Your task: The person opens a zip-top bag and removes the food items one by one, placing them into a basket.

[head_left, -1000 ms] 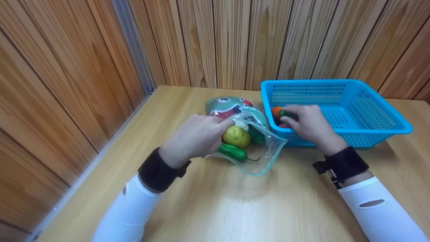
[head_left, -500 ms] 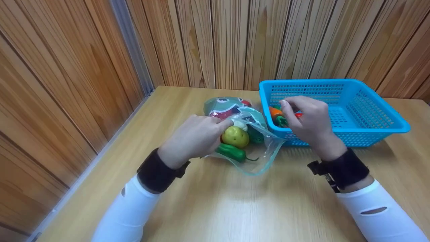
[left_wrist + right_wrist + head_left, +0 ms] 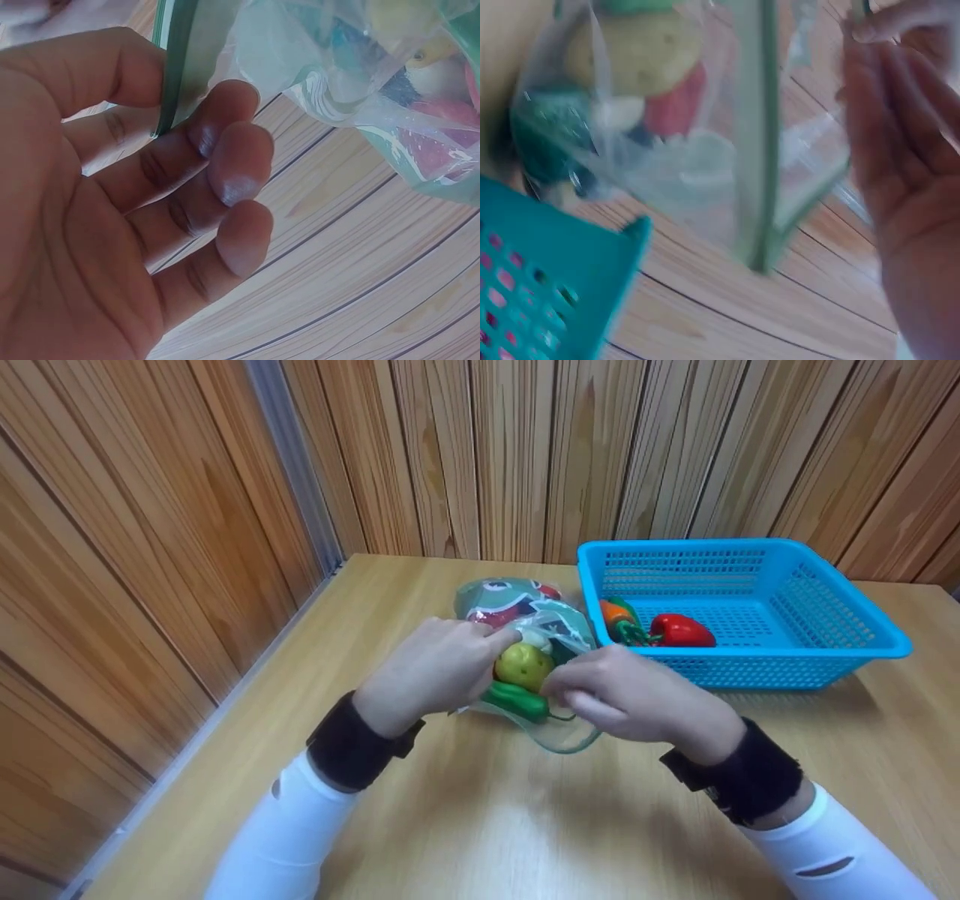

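In the head view my left hand (image 3: pixel 435 671) holds the edge of a clear zip bag (image 3: pixel 499 596). The left wrist view shows its green zip strip (image 3: pixel 176 67) pinched between thumb and index finger, the other fingers loosely bent. A yellow-green potato (image 3: pixel 523 666), a green chili pepper (image 3: pixel 517 701) and a white piece (image 3: pixel 534 641) lie in the bag mouth. My right hand (image 3: pixel 630 694) is at the bag's right side, fingertips beside the potato and covering part of the rim. Its fingers look fairly straight in the blurred right wrist view.
A blue basket (image 3: pixel 750 651) stands right of the bag, close beside it. Inside, at its left end, are a red bell pepper (image 3: pixel 681 630) and an orange vegetable (image 3: pixel 615 613) with green parts. Wood-panel walls (image 3: pixel 510 457) border the table at the back and left.
My right hand has let go of the red bell pepper in the basket and moved left and down to the bag mouth. My left hand keeps its hold on the bag.
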{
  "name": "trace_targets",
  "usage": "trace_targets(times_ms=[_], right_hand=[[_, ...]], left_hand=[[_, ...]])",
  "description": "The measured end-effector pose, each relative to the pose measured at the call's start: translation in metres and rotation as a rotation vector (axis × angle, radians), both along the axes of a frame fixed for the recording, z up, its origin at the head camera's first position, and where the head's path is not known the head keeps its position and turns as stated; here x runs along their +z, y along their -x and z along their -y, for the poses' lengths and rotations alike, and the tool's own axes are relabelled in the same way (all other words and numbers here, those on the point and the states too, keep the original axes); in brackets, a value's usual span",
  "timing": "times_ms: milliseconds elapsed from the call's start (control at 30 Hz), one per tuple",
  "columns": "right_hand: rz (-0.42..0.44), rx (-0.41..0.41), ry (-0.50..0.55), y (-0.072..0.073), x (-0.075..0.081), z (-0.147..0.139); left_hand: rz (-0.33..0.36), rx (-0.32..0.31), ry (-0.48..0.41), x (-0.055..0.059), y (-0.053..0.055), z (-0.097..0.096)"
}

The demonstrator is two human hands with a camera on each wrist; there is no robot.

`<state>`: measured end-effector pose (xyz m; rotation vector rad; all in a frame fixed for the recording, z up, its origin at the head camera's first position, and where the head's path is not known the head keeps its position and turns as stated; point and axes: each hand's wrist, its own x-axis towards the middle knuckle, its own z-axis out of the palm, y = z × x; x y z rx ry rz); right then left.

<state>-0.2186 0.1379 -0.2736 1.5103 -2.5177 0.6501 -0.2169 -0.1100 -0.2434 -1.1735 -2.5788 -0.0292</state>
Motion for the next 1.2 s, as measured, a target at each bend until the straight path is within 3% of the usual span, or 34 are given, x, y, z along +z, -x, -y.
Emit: trace_targets(times_ms=[100,200,367,633,833,967,1200], right_hand=[[0.17,-0.107,-0.194,0.005,-0.017,0.01],[0.236,-0.201,-0.352,0.01,-0.034,0.019],[0.233,-0.32,-0.443,0.012,-0.047,0.024],[0.229,-0.351,-0.513,0.009,-0.052,0.023],[0.194,-0.322,-0.497,0.009,-0.051,0.024],[0.15,-0.248,-0.394,0.01,-0.047,0.023],[-0.065,-0.189,-0.176,0.006,-0.028,0.025]], left_hand=[[-0.006,0.001,0.009,0.0,0.0,0.0],[-0.007,0.001,0.019,-0.001,0.0,0.0],[0.009,-0.018,0.013,-0.002,0.001,0.0],[-0.003,-0.037,0.029,-0.004,0.001,-0.001],[0.004,-0.024,0.042,-0.002,0.001,-0.002],[0.03,-0.005,0.047,-0.001,0.001,-0.002],[0.02,0.007,0.029,-0.002,0.0,-0.002]])
